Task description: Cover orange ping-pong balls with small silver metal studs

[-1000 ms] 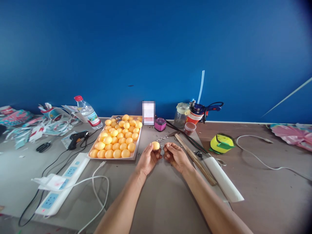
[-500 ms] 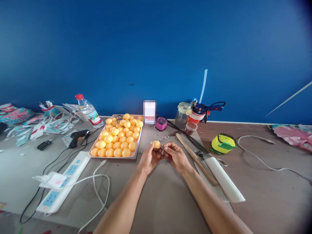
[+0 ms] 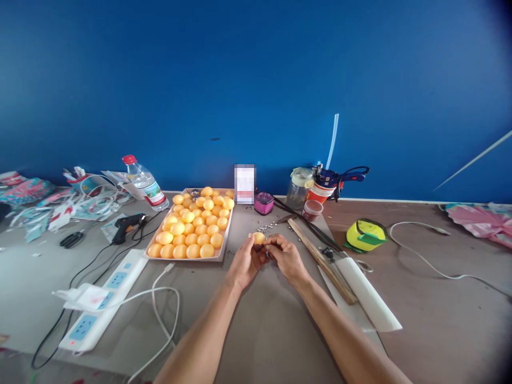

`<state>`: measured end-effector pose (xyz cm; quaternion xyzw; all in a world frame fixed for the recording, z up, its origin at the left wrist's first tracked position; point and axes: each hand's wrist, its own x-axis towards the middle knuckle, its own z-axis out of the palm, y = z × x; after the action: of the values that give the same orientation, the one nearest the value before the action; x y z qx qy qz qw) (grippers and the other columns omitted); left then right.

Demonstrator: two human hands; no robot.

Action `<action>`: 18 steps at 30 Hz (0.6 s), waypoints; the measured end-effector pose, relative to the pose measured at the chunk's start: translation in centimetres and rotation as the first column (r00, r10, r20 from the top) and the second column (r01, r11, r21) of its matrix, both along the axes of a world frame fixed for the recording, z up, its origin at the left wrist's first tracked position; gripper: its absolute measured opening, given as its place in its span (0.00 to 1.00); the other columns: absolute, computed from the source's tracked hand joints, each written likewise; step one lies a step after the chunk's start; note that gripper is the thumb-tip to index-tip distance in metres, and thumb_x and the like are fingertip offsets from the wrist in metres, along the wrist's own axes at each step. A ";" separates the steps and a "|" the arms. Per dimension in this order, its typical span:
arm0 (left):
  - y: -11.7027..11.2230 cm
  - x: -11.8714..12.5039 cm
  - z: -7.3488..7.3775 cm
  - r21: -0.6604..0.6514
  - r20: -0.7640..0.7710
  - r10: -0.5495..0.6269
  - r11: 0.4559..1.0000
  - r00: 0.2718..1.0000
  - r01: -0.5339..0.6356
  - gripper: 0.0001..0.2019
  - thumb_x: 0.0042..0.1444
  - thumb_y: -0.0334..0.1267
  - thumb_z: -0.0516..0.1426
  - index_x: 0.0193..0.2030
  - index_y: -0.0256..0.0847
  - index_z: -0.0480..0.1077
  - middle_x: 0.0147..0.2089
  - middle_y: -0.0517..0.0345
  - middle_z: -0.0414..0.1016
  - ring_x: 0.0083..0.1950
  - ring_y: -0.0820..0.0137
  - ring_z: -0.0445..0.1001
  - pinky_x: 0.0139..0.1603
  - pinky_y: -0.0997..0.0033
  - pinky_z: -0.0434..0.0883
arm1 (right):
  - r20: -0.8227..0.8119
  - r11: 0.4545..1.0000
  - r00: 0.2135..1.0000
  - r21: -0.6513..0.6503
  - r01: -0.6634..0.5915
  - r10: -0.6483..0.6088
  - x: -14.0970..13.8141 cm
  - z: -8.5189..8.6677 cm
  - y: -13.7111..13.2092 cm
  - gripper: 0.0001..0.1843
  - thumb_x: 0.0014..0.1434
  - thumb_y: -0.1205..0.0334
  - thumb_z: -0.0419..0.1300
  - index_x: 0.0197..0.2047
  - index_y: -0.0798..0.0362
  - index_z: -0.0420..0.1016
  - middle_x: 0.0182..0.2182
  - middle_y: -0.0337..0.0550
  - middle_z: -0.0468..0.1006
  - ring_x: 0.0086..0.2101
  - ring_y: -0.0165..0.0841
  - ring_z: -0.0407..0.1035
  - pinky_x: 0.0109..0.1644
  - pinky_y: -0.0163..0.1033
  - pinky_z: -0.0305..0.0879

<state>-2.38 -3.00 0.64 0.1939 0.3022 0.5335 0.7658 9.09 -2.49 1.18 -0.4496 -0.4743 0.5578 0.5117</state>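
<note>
My left hand (image 3: 247, 262) is closed around an orange ping-pong ball (image 3: 258, 238), its thumb against the ball's left side. Close against it, my right hand (image 3: 285, 257) pinches at the ball's lower right; what lies between those fingertips is too small to make out. Just beyond the hands, small shiny metal bits (image 3: 269, 227) are scattered on the table. To the left stands a shallow tray (image 3: 218, 259) filled with several rows of the same orange balls (image 3: 191, 239).
A power strip (image 3: 114, 298) with white cables and a glue gun (image 3: 127, 226) lie left. A water bottle (image 3: 149, 186) stands behind them. Rightward are wooden sticks (image 3: 322, 261), a white roll (image 3: 368, 293), a glass jar (image 3: 300, 189), a purple box (image 3: 264, 203) and a yellow-green object (image 3: 366, 236).
My right fingers have moved slightly left, closer in against the ball. The ball is turned or tilted a little in my left hand, and its dark underside shows less.
</note>
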 end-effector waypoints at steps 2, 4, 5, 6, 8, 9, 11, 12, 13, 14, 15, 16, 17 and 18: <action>0.0 0.0 0.0 -0.003 0.002 -0.001 1.000 1.000 0.001 0.19 0.53 0.52 0.55 0.30 0.35 0.67 0.25 0.59 0.68 0.22 0.76 0.65 0.27 0.75 0.63 | -0.003 0.999 1.000 -0.027 -0.019 0.019 -0.1 0.0 0.0 0.06 0.43 0.61 0.58 0.28 0.52 0.70 0.19 0.34 0.70 0.21 0.27 0.62 0.27 0.34 0.59; 0.0 0.1 0.0 -0.011 -0.001 0.001 1.000 1.000 -0.001 0.19 0.53 0.53 0.56 0.31 0.35 0.67 0.25 0.59 0.68 0.22 0.76 0.66 0.27 0.75 0.63 | -0.004 0.998 1.000 -0.051 -0.025 0.025 -0.1 -0.1 0.0 0.07 0.43 0.61 0.58 0.28 0.53 0.70 0.19 0.34 0.70 0.21 0.27 0.61 0.27 0.34 0.59; 0.0 0.1 0.0 -0.012 -0.004 0.002 1.000 1.000 -0.002 0.19 0.53 0.53 0.56 0.31 0.34 0.67 0.25 0.59 0.68 0.22 0.76 0.66 0.27 0.75 0.63 | -0.007 0.998 1.000 -0.060 -0.024 0.023 -0.1 -0.2 0.0 0.07 0.43 0.60 0.59 0.28 0.53 0.70 0.19 0.34 0.70 0.21 0.27 0.61 0.27 0.34 0.59; 0.0 0.1 0.0 -0.011 -0.007 0.004 1.000 1.000 -0.005 0.19 0.53 0.53 0.56 0.31 0.34 0.67 0.25 0.59 0.68 0.22 0.76 0.66 0.27 0.75 0.63 | -0.011 0.998 1.000 -0.066 -0.021 0.020 -0.1 -0.3 0.0 0.08 0.43 0.60 0.59 0.29 0.53 0.70 0.19 0.34 0.70 0.21 0.27 0.61 0.27 0.34 0.59; 0.0 0.1 -0.1 -0.002 -0.017 0.003 1.000 1.000 -0.003 0.19 0.53 0.53 0.55 0.31 0.34 0.67 0.24 0.58 0.68 0.22 0.75 0.66 0.26 0.75 0.63 | -0.021 0.997 1.000 -0.076 -0.024 0.022 0.0 -0.5 0.1 0.08 0.43 0.59 0.59 0.29 0.53 0.70 0.19 0.33 0.69 0.21 0.26 0.61 0.27 0.34 0.59; 0.0 0.1 -0.2 0.002 -0.022 0.000 1.000 1.000 0.000 0.20 0.54 0.53 0.55 0.31 0.34 0.68 0.24 0.58 0.68 0.22 0.75 0.66 0.26 0.75 0.63 | -0.023 0.996 0.999 -0.081 -0.028 0.027 0.1 -0.6 0.1 0.08 0.43 0.59 0.59 0.29 0.53 0.70 0.19 0.33 0.69 0.21 0.26 0.61 0.26 0.34 0.59; 0.1 0.1 -0.2 0.009 -0.032 -0.004 1.000 0.999 0.004 0.20 0.54 0.53 0.54 0.31 0.34 0.68 0.23 0.58 0.68 0.21 0.75 0.66 0.26 0.75 0.62 | -0.018 0.995 0.999 -0.088 -0.038 0.037 0.1 -0.6 0.2 0.08 0.43 0.59 0.60 0.28 0.53 0.70 0.19 0.33 0.68 0.21 0.26 0.60 0.26 0.34 0.59; 0.1 0.1 -0.3 0.011 -0.036 -0.007 1.000 0.999 0.007 0.20 0.54 0.53 0.54 0.31 0.34 0.68 0.23 0.58 0.68 0.21 0.75 0.66 0.26 0.75 0.62 | -0.014 0.995 0.999 -0.090 -0.043 0.042 0.2 -0.7 0.2 0.08 0.43 0.59 0.60 0.28 0.53 0.70 0.19 0.33 0.68 0.21 0.26 0.60 0.26 0.34 0.59; 0.1 0.1 -0.3 0.013 -0.041 -0.007 1.000 0.999 0.007 0.20 0.53 0.54 0.55 0.31 0.34 0.68 0.23 0.58 0.68 0.22 0.75 0.66 0.25 0.75 0.62 | -0.010 0.995 0.999 -0.091 -0.048 0.047 0.2 -0.7 0.2 0.08 0.43 0.59 0.60 0.28 0.53 0.70 0.19 0.33 0.68 0.21 0.26 0.60 0.26 0.34 0.60; 0.1 0.1 -0.3 0.014 -0.044 -0.006 1.000 0.999 0.007 0.20 0.53 0.54 0.55 0.31 0.34 0.68 0.23 0.58 0.68 0.22 0.75 0.66 0.25 0.75 0.62 | -0.007 0.995 0.999 -0.088 -0.052 0.052 0.2 -0.7 0.2 0.08 0.43 0.59 0.60 0.28 0.53 0.70 0.19 0.33 0.68 0.21 0.26 0.60 0.26 0.34 0.60; 0.1 0.1 -0.4 0.015 -0.046 -0.007 1.000 0.999 0.007 0.20 0.53 0.54 0.55 0.31 0.34 0.68 0.24 0.58 0.68 0.22 0.74 0.67 0.25 0.75 0.62 | -0.003 0.995 0.998 -0.084 -0.057 0.057 0.2 -0.7 0.3 0.08 0.43 0.59 0.60 0.28 0.53 0.70 0.18 0.33 0.68 0.20 0.26 0.60 0.26 0.34 0.60; 0.1 0.1 -0.4 0.014 -0.048 -0.006 1.000 0.999 0.006 0.20 0.53 0.54 0.55 0.31 0.34 0.67 0.24 0.58 0.69 0.22 0.74 0.67 0.25 0.75 0.63 | 0.003 0.995 0.998 -0.080 -0.060 0.060 0.2 -0.7 0.3 0.08 0.44 0.59 0.60 0.27 0.53 0.70 0.18 0.33 0.68 0.20 0.26 0.60 0.26 0.33 0.60; 0.1 0.1 -0.4 0.014 -0.049 -0.004 1.000 0.999 0.004 0.20 0.52 0.54 0.55 0.31 0.34 0.67 0.24 0.57 0.69 0.22 0.75 0.67 0.26 0.75 0.63 | 0.009 0.995 0.998 -0.075 -0.061 0.061 0.2 -0.7 0.3 0.07 0.44 0.59 0.59 0.27 0.54 0.70 0.18 0.33 0.68 0.20 0.26 0.60 0.26 0.33 0.60; 0.1 0.1 -0.4 0.014 -0.049 0.000 1.000 0.999 0.001 0.20 0.52 0.54 0.55 0.31 0.35 0.67 0.24 0.58 0.69 0.22 0.75 0.67 0.26 0.75 0.63 | 0.014 0.996 0.998 -0.071 -0.058 0.059 0.2 -0.7 0.2 0.07 0.44 0.59 0.59 0.27 0.54 0.70 0.18 0.33 0.68 0.21 0.26 0.60 0.26 0.33 0.60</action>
<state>-2.30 -2.94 0.21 0.2123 0.3170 0.5305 0.7570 9.30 -2.24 0.48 -0.4576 -0.4714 0.5853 0.4753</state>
